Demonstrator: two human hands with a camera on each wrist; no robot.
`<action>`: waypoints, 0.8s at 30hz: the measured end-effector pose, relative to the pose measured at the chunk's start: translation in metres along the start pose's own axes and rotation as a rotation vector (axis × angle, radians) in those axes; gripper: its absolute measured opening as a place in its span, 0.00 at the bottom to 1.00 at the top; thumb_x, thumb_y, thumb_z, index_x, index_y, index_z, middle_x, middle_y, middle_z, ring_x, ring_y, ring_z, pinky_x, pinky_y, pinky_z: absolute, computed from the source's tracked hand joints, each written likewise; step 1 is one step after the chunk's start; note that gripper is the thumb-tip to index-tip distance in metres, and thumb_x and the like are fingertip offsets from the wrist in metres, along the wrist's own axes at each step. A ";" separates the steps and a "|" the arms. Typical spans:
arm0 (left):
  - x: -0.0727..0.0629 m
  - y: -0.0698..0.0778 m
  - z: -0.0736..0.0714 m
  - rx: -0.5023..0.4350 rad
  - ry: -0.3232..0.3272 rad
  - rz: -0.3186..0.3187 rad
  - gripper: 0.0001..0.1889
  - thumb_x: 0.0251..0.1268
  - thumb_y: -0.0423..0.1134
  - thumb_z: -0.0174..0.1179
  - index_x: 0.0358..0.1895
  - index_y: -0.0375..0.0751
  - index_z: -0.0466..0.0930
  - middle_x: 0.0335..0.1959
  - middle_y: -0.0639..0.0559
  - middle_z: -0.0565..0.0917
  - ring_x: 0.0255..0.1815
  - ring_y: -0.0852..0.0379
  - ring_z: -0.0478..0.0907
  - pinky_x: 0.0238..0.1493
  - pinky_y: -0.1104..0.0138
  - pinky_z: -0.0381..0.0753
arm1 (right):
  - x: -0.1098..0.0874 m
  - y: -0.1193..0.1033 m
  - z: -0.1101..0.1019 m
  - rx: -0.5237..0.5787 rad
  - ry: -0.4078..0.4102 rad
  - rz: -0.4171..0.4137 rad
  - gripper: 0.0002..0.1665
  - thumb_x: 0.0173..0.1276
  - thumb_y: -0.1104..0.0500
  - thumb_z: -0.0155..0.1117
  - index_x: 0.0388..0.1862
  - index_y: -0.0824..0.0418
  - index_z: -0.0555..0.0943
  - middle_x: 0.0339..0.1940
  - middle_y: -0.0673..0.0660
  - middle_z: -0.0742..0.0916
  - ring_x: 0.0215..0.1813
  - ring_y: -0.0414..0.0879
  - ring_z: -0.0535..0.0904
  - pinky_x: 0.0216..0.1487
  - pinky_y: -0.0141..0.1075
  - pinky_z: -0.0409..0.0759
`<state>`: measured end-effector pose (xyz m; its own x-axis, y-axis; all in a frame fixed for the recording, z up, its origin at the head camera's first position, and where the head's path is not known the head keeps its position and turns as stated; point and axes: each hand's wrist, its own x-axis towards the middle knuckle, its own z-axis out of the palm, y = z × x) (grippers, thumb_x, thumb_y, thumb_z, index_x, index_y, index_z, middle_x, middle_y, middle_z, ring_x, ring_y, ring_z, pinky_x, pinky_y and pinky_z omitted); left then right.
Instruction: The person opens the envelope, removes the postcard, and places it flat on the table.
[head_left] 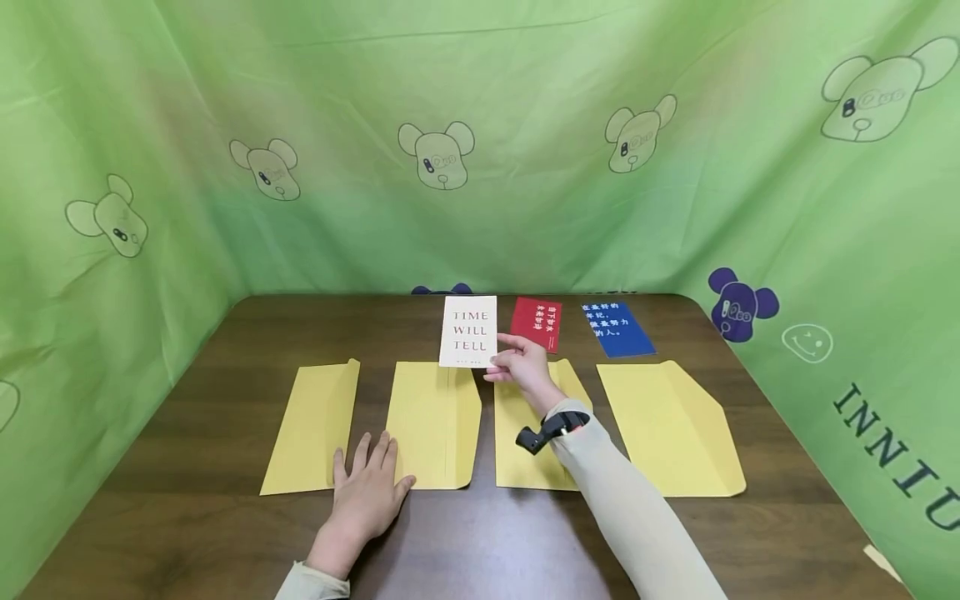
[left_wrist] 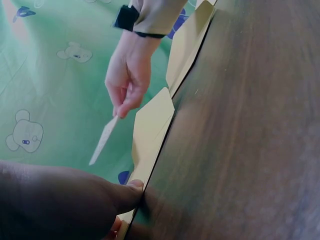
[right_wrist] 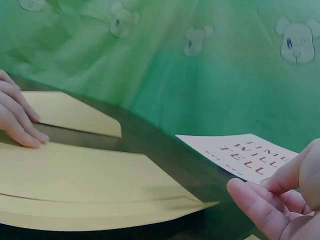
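Observation:
A white card printed with three lines of red capitals is held up by its lower right corner, which my right hand pinches between thumb and fingers. The card hangs over the top edge of the second yellow envelope from the left. My left hand lies with fingers spread at that envelope's lower left, its thumb and fingertips touching the paper. Just left of those fingers is the leftmost envelope. My right forearm passes over the third envelope and partly hides it.
Beyond the envelopes lie a red card and a blue card, both with white writing. The rightmost envelope has its flap side to the right. Green printed cloth hangs around the wooden table.

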<state>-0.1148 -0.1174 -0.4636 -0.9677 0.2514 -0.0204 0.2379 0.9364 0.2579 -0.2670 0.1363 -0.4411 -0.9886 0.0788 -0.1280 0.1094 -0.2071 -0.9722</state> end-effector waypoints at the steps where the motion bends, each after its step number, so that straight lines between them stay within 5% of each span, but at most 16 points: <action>1: 0.000 0.000 0.000 0.001 0.000 0.000 0.33 0.75 0.51 0.53 0.72 0.29 0.65 0.74 0.38 0.64 0.76 0.35 0.52 0.69 0.32 0.41 | 0.003 0.001 0.000 0.004 0.010 0.004 0.32 0.62 0.81 0.54 0.67 0.74 0.71 0.28 0.60 0.82 0.21 0.46 0.84 0.28 0.37 0.85; 15: -0.001 -0.001 0.001 0.006 0.012 -0.004 0.33 0.74 0.52 0.53 0.71 0.29 0.65 0.74 0.37 0.64 0.76 0.35 0.52 0.69 0.31 0.41 | 0.031 0.005 0.023 0.022 0.133 0.039 0.26 0.64 0.78 0.59 0.63 0.75 0.74 0.26 0.60 0.80 0.18 0.41 0.77 0.24 0.35 0.84; 24: -0.003 0.002 0.000 -0.011 0.007 -0.003 0.33 0.75 0.51 0.53 0.72 0.29 0.64 0.74 0.37 0.64 0.76 0.35 0.52 0.69 0.32 0.41 | 0.035 0.007 0.028 -0.047 0.168 0.105 0.20 0.66 0.75 0.63 0.57 0.69 0.77 0.28 0.60 0.83 0.18 0.42 0.81 0.21 0.34 0.83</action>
<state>-0.1111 -0.1162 -0.4629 -0.9690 0.2468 -0.0140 0.2341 0.9344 0.2683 -0.3039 0.1101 -0.4465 -0.9409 0.2218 -0.2560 0.2192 -0.1775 -0.9594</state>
